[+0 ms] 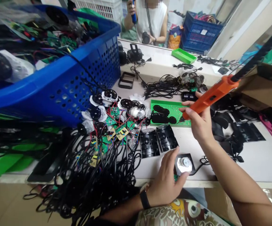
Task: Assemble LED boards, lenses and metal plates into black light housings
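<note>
My right hand point(198, 117) is wrapped round an orange electric screwdriver point(212, 95), whose tip points down over the right end of a green tray point(171, 108) with black parts in it. Near the table's front edge, my left hand point(167, 177) holds a square black housing point(192, 158) between thumb and fingers. A silvery round part point(185, 162) sits in that housing, and a black cable runs off its right side. Two curved black shells point(149, 142) lie just behind my left hand.
A large blue basket point(55, 84) full of parts fills the left. Beside it are piled circuit boards point(112, 121) and black cables point(98, 182). Black parts point(249, 130) and a cardboard box point(263, 88) are at right. Across the table, a person point(151, 22) holds a blue tool.
</note>
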### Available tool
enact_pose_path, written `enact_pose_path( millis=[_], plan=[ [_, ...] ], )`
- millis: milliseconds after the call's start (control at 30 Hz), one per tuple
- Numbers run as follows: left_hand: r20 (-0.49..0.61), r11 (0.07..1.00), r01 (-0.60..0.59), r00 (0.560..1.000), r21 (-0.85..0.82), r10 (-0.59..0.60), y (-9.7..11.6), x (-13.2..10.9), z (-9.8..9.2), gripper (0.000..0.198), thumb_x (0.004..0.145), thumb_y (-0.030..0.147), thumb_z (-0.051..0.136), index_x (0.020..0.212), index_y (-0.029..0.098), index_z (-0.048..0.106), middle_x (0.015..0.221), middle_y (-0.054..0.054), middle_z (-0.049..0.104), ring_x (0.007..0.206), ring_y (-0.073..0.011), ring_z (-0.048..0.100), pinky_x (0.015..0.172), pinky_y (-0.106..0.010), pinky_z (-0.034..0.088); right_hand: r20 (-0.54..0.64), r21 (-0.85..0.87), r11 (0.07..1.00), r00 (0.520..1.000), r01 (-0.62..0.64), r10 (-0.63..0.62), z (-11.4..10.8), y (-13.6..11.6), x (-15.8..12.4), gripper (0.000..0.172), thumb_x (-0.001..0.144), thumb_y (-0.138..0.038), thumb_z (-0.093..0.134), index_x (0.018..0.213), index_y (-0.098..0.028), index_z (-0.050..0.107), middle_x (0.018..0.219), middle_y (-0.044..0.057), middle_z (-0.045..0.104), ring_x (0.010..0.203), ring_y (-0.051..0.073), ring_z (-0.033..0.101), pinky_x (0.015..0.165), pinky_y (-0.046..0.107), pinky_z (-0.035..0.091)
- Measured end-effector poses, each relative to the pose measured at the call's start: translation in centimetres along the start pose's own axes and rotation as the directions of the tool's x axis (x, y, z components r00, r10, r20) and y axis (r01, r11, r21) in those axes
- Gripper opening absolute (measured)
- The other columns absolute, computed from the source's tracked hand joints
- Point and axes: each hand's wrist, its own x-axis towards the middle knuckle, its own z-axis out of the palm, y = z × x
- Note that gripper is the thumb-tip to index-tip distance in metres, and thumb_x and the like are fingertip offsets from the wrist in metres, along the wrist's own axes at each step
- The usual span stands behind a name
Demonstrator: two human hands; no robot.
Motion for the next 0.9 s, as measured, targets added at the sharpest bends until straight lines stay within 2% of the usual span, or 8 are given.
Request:
enact_pose_path(
  millis=[167, 267, 300, 367, 500, 667, 833, 900],
  plan=[
    [-0.141, 0.999, 0.018, 0.99, -0.039, -0.023, -0.4, 0.4, -0.4, 0.071, 0.098, 0.022, 0.057, 0.159, 0.026, 0.021, 0.151, -0.017, 0.051, 0.141, -0.0285, 0.052, 0.116, -0.053, 0.049, 0.215, -0.126, 0.989, 0.976, 0.07, -0.042, -3.3, -0.1, 0.7, 0.068, 0.097, -0.045, 0.049, 0.16, -0.035, 0.026, 0.151, 0.014, 0.058, 0.114, 0.031, 0.072, 0.092, 0.055, 0.06],
    [-0.147, 1.0, -0.013, 0.989, -0.021, 0.009, -0.6, 0.5, -0.2, 0.071, 0.097, 0.02, 0.058, 0.159, 0.023, 0.024, 0.145, -0.018, 0.056, 0.135, -0.0285, 0.056, 0.112, -0.05, 0.051, 0.274, -0.15, 0.978, 0.957, 0.143, -0.098, -4.5, 2.2, 2.5, 0.053, 0.099, -0.048, 0.053, 0.15, -0.034, 0.048, 0.143, 0.011, 0.064, 0.114, 0.029, 0.072, 0.092, 0.051, 0.062],
    [-0.142, 1.0, -0.025, 0.99, -0.013, 0.023, -0.7, 0.5, -0.2, 0.071, 0.096, 0.019, 0.058, 0.159, 0.022, 0.024, 0.142, -0.019, 0.057, 0.133, -0.0286, 0.057, 0.11, -0.05, 0.051, 0.355, -0.163, 0.966, 0.926, 0.2, -0.131, -4.3, 3.3, 3.3, 0.045, 0.097, -0.046, 0.059, 0.14, -0.033, 0.059, 0.136, 0.01, 0.069, 0.115, 0.028, 0.071, 0.095, 0.05, 0.061],
    [-0.136, 0.999, -0.038, 0.99, 0.001, 0.038, -0.7, 0.5, -0.2, 0.071, 0.096, 0.019, 0.057, 0.159, 0.021, 0.025, 0.139, -0.019, 0.059, 0.13, -0.029, 0.058, 0.108, -0.049, 0.052, 0.586, -0.21, 0.919, 0.795, 0.334, -0.155, -3.2, 5.3, 4.8, 0.032, 0.095, -0.041, 0.066, 0.125, -0.032, 0.071, 0.13, 0.007, 0.072, 0.123, 0.026, 0.067, 0.108, 0.05, 0.054],
    [-0.125, 0.999, -0.036, 0.992, 0.01, 0.037, -0.4, 0.5, -0.5, 0.068, 0.095, 0.019, 0.057, 0.157, 0.019, 0.028, 0.135, -0.018, 0.061, 0.125, -0.0284, 0.061, 0.105, -0.046, 0.055, 0.856, -0.192, 0.859, 0.51, 0.474, -0.09, 0.3, 7.8, 7.6, 0.048, 0.087, -0.038, 0.078, 0.133, -0.03, 0.068, 0.145, 0.009, 0.064, 0.133, 0.027, 0.059, 0.115, 0.052, 0.045],
    [-0.15, 1.0, -0.001, 0.989, 0.017, 0.003, -0.2, 0.3, -0.3, 0.063, 0.096, 0.018, 0.056, 0.155, 0.018, 0.033, 0.131, -0.017, 0.064, 0.123, -0.0268, 0.063, 0.103, -0.042, 0.056, 0.904, -0.189, 0.854, 0.426, 0.485, -0.043, 2.1, 8.6, 9.5, 0.059, 0.08, -0.03, 0.084, 0.136, -0.03, 0.067, 0.15, 0.009, 0.059, 0.135, 0.029, 0.053, 0.117, 0.058, 0.039],
    [-0.217, 0.997, 0.033, 0.975, -0.075, -0.048, -0.6, -0.2, 0.7, 0.059, 0.097, 0.022, 0.055, 0.154, 0.02, 0.039, 0.128, -0.016, 0.067, 0.121, -0.0276, 0.064, 0.098, -0.042, 0.058, 0.971, -0.145, 0.844, 0.237, 0.516, 0.022, 2.3, 8.2, 8.8, 0.07, 0.072, 0.002, 0.071, 0.126, -0.043, 0.072, 0.165, 0.0, 0.041, 0.146, 0.031, 0.039, 0.117, 0.063, 0.036],
    [-0.22, 0.994, 0.032, 0.974, -0.102, -0.054, -0.8, -0.3, 1.0, 0.062, 0.095, 0.021, 0.056, 0.155, 0.02, 0.039, 0.126, -0.015, 0.068, 0.119, -0.0272, 0.064, 0.097, -0.041, 0.059, 0.959, -0.16, 0.828, 0.285, 0.538, 0.0, 2.6, 8.6, 8.7, 0.067, 0.074, 0.005, 0.063, 0.12, -0.042, 0.075, 0.165, -0.002, 0.04, 0.147, 0.031, 0.036, 0.118, 0.063, 0.036]
  ],
)
